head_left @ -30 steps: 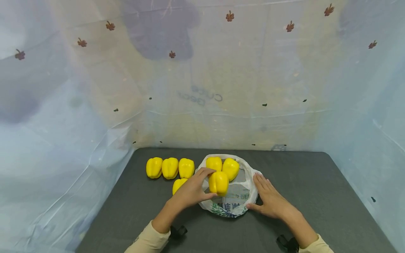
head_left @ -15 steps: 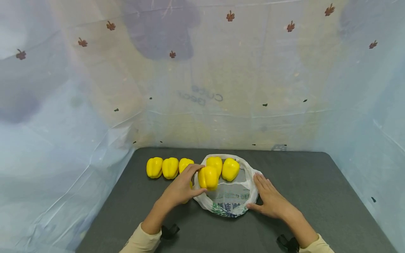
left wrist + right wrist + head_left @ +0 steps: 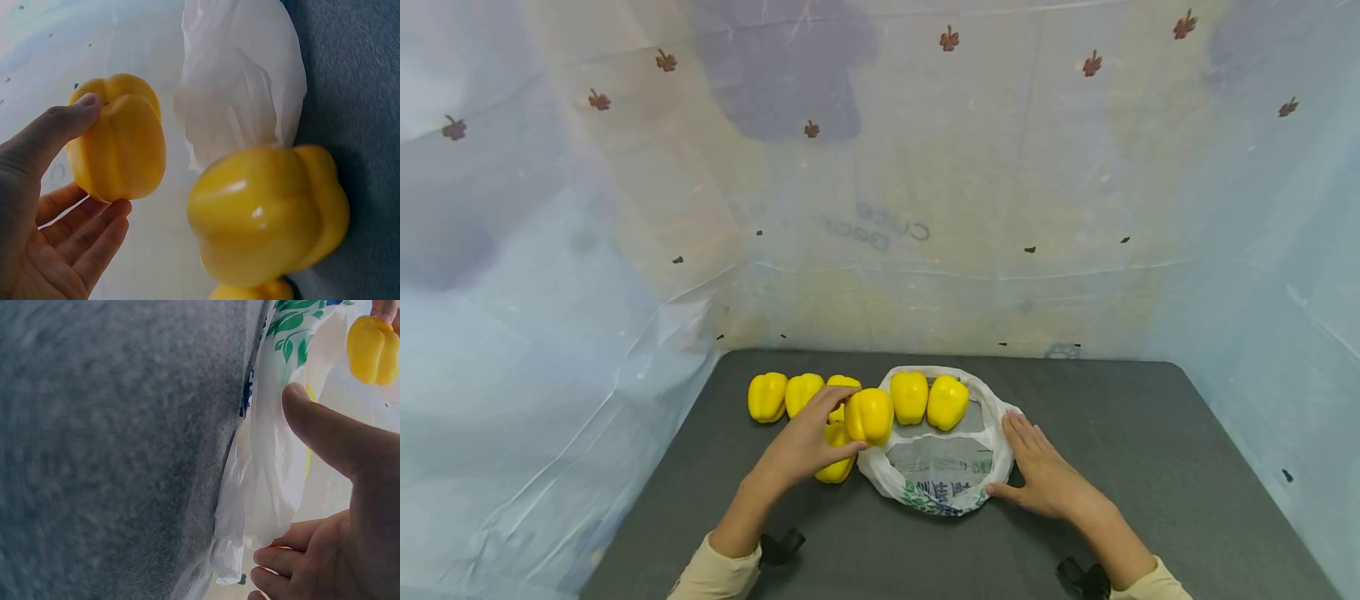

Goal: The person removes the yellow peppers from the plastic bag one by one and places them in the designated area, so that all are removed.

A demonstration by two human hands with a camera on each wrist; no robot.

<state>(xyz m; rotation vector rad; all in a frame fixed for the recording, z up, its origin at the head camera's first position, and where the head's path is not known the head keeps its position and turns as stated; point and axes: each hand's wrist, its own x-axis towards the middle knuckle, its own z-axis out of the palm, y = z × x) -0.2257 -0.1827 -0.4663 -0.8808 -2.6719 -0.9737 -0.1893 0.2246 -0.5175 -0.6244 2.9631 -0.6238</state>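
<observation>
My left hand pinches a yellow bell pepper between thumb and fingers, held up over the left rim of a white plastic bag. The left wrist view shows this pepper clear of the table, the thumb on its upper end. Inside the wide-mouthed bag lie two more peppers side by side at the back. My right hand rests against the bag's right side with fingers extended. In the right wrist view the thumb touches the bag near its green leaf print.
Left of the bag, three peppers stand in a row on the dark table, partly behind the left hand. Another pepper lies nearer, beside the bag's left rim. A pale printed sheet hangs behind and at the sides.
My left hand has moved left with the held pepper, from above the middle-left of the bag to its left rim. The right hand has stayed against the bag.
</observation>
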